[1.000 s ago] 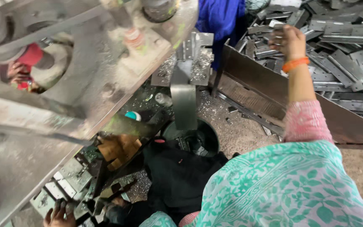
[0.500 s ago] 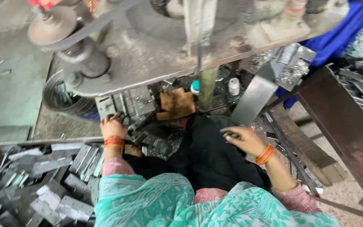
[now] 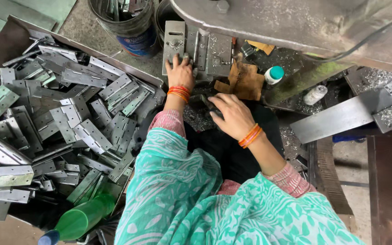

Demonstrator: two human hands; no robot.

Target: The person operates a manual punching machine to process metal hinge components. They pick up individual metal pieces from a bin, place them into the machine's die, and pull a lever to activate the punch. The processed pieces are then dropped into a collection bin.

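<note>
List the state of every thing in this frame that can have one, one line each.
left hand: flat, fingers spread on the metal plate.
right hand: curled over a dark part.
metal plate: lying flat under the press.
hinges: loose heap in the tray.
green bottle: lying on its side.
white bottle: capped.
bucket: filled with metal pieces.

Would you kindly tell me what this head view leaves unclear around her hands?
- Right hand: its fingers hide whatever it grips; open or shut is unclear.
- Left hand: covers part of the metal plate.
- Bucket: top cut off by the edge.
- Green bottle: cap end cut off at the bottom edge.
</note>
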